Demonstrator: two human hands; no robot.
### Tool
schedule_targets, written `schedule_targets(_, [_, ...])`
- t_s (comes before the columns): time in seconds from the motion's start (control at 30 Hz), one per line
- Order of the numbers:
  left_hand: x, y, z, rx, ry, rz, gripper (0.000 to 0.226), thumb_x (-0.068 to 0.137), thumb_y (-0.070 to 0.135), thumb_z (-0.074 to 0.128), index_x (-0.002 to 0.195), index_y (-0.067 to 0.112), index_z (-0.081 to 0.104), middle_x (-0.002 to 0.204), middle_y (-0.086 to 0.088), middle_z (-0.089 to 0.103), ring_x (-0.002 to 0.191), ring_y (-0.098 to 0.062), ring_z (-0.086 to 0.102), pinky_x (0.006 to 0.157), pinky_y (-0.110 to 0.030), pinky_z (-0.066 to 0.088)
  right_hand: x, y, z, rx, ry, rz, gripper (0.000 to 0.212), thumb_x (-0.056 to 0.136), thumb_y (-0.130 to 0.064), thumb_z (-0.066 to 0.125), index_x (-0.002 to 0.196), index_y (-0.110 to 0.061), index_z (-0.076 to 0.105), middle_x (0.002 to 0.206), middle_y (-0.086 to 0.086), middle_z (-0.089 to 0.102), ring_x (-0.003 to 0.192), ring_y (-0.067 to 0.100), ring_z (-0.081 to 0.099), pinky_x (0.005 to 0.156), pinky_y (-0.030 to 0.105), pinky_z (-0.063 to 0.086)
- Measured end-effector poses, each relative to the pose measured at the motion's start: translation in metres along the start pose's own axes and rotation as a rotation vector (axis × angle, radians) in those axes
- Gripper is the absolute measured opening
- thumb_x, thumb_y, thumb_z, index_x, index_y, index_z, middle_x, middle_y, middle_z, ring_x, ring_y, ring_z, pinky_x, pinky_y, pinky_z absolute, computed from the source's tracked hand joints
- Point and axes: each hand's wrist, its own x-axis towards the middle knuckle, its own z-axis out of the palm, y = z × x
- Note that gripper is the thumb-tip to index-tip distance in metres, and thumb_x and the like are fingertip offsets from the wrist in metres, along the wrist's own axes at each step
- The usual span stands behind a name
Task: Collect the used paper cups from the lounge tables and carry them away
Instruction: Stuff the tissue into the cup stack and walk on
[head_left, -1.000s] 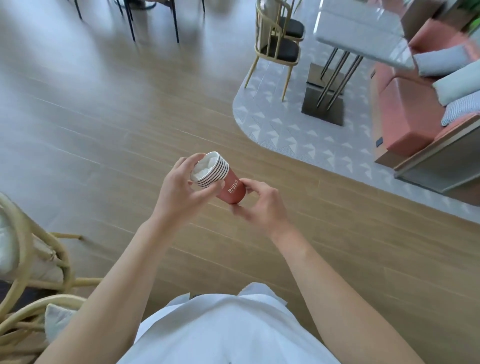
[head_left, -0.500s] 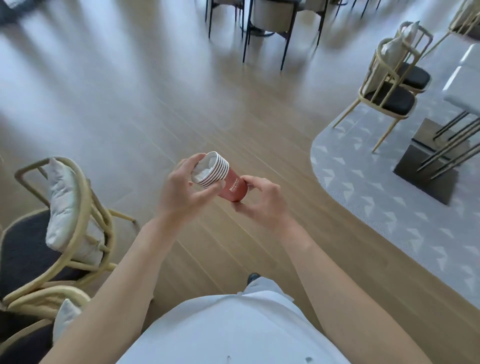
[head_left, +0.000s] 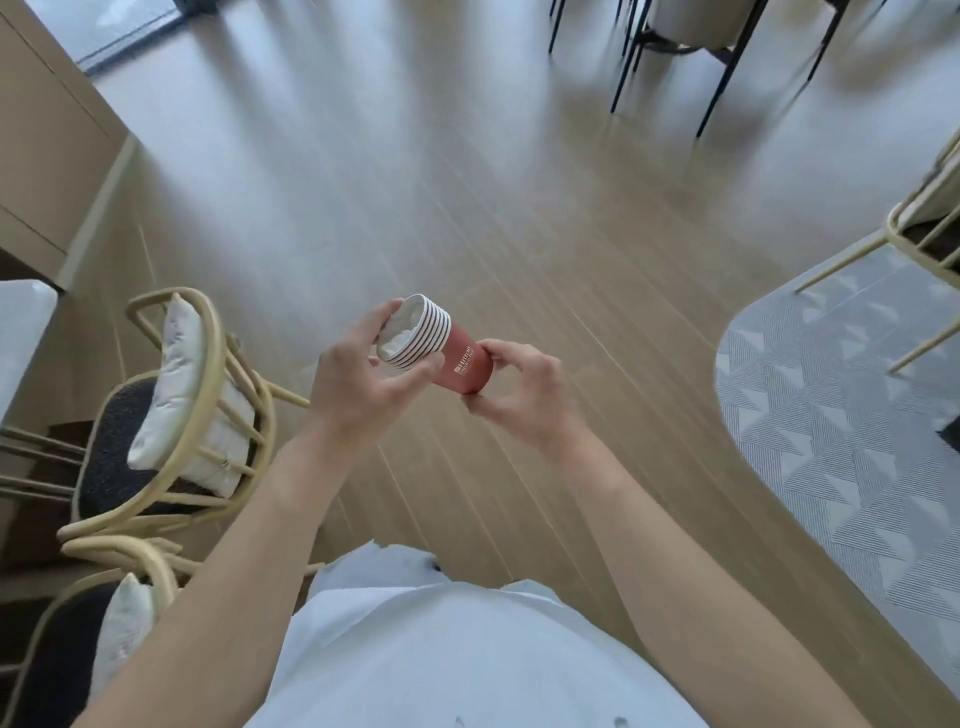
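Observation:
A stack of several nested red paper cups (head_left: 457, 361) with white rims lies tilted in front of my chest, mouth to the upper left. Crumpled white paper fills the top cup. My left hand (head_left: 358, 384) grips the rim end, thumb below and fingers curled over the top. At the base end, my right hand (head_left: 524, 395) pinches the stack between thumb and fingers. Both hands hold it above the wooden floor.
Two cane chairs with white cushions (head_left: 176, 415) stand close at my left, beside a white tabletop edge (head_left: 21, 332). A grey patterned rug (head_left: 841, 447) and a chair leg (head_left: 841, 265) lie to the right. Dark-legged chairs (head_left: 675, 47) stand far ahead. Wooden floor stretches ahead.
The view has swung left: the rug, sofa and table slid off to the right, and the cane chairs came in at left. My hands keep the same grip on the cup stack.

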Motion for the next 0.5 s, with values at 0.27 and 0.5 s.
schedule_targets(0.27, [0.066,-0.023,0.005,0.001,0.003,0.013,0.067,0.082,0.039,0.087,0.142,0.025,0.062,0.112,0.028,0.067,0.105,0.012,0.064,0.086,-0.009,0.052,0.067,0.010,0.012,0.010,-0.016,0.002,0.053,0.068,-0.012,0.089,0.119,-0.017,0.077,0.104,-0.005,0.077,0.098,0.014,0.067,0.095,0.032,0.053])
schedule_targets(0.5, [0.159,-0.060,-0.013,-0.101,-0.025,0.059,0.069,0.077,0.049,0.081,0.141,0.031,0.063,0.111,0.038,0.067,0.107,0.014,0.062,0.084,-0.005,0.047,0.147,0.005,0.047,-0.030,0.056,0.005,0.049,0.066,-0.016,0.088,0.114,-0.018,0.078,0.099,-0.010,0.075,0.092,0.012,0.066,0.092,0.035,0.055])
